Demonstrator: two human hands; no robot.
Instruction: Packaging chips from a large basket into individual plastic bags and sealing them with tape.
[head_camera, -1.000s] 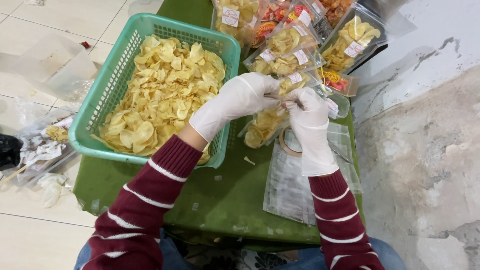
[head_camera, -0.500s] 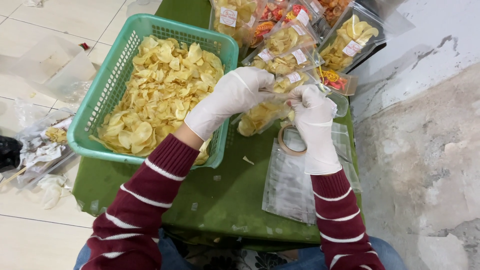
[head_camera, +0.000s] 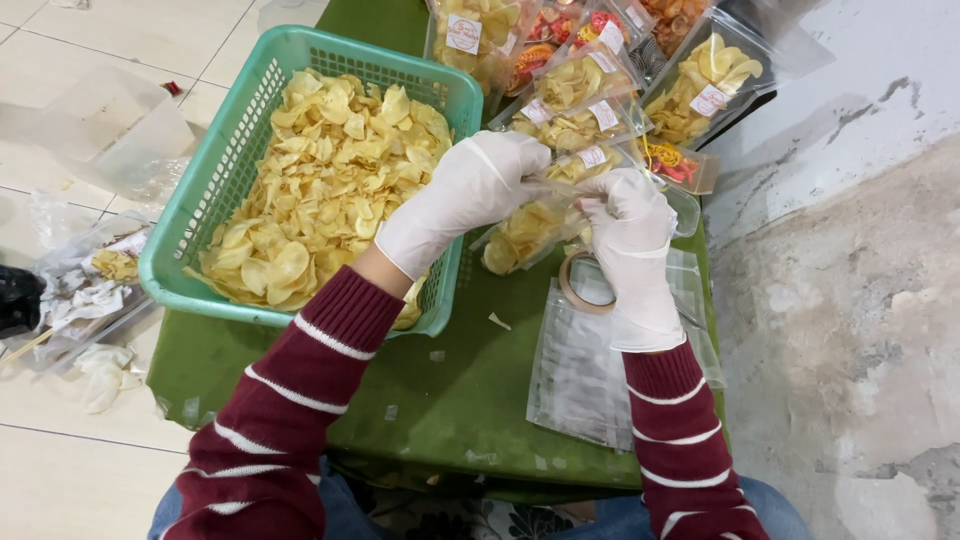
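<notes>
Both my hands wear white gloves and meet over a clear plastic bag of yellow chips (head_camera: 525, 232), which hangs tilted just right of the basket. My left hand (head_camera: 470, 195) pinches the bag's top edge from the left. My right hand (head_camera: 628, 225) pinches the same edge from the right. A teal plastic basket (head_camera: 205, 190) heaped with loose yellow chips (head_camera: 320, 180) stands on the green tabletop (head_camera: 450, 390) to the left of my hands. A roll of clear tape (head_camera: 575, 285) lies under my right wrist.
Several filled, labelled chip bags (head_camera: 580, 100) are piled at the table's far end. Flat empty clear bags (head_camera: 580, 370) lie at the right near me. Crumpled plastic and scraps (head_camera: 85, 290) litter the tiled floor at left. A rough concrete wall (head_camera: 850, 300) runs along the right.
The bag of chips rose from the tabletop and tilted up between my hands, then shifted slightly right. Both hands stayed on its top edge.
</notes>
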